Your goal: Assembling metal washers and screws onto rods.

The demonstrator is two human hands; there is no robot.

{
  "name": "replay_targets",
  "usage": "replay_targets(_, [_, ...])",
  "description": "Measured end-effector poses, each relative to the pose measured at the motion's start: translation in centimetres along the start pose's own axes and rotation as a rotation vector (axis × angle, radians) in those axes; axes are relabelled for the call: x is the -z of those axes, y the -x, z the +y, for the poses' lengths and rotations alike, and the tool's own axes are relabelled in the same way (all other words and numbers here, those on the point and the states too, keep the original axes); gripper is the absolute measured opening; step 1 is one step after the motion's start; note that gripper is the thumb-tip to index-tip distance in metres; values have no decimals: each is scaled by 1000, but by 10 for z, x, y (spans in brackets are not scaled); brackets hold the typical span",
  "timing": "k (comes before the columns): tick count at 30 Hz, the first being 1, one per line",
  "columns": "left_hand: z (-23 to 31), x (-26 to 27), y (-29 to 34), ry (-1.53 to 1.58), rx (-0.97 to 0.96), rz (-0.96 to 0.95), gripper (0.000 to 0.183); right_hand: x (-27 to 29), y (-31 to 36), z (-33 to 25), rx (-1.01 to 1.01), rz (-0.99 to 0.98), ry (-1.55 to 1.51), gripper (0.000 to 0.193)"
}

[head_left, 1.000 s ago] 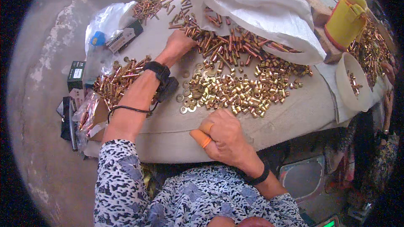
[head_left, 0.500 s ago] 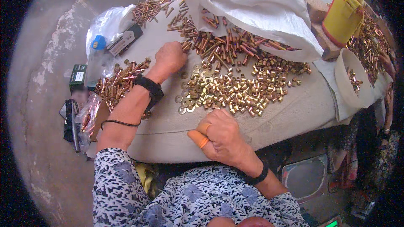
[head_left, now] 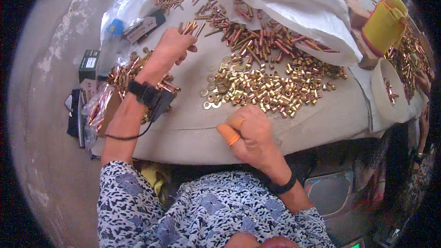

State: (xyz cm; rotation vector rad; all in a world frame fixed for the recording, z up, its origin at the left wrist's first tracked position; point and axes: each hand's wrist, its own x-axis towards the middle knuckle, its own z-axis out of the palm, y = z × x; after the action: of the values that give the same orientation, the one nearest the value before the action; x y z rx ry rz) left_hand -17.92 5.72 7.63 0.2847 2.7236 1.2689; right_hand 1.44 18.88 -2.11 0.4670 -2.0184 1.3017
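Observation:
My left hand [head_left: 174, 43] grips several thin brass-coloured bolts [head_left: 188, 28], whose ends stick out past the fingers. It hovers between the far heap of loose bolts [head_left: 271, 39] and a left-hand pile of bolts with round heads [head_left: 124, 73]. Closed in a fist, my right hand [head_left: 252, 135] is at the near side of the table, with orange finger covers [head_left: 228, 134] on its thumb and a finger. What it holds, if anything, is hidden. Just beyond it lie short golden sleeves [head_left: 275, 89] and flat washers [head_left: 214, 97].
A white woven sack [head_left: 298, 9] covers part of the bolt heap. On the right stand a cream bowl [head_left: 383, 94] and a yellow container [head_left: 383, 27]. Along the left side are a clear bottle with a blue cap [head_left: 115, 27], a green box [head_left: 88, 64] and plastic bags [head_left: 98, 115].
My left hand has lifted from the edge of the bolt heap and moved back leftward with bolts in it. My right hand stays closed near the sleeves. The whole view has shifted slightly.

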Motion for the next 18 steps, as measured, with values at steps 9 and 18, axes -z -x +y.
replay_targets(9, [-37,23,110,521,147,-115,13,-4,1,-4,-34,22,-9,14])
replay_targets(18, [-76,15,154,735,203,-161,14,-4,-6,-22,86,-126,284,11])
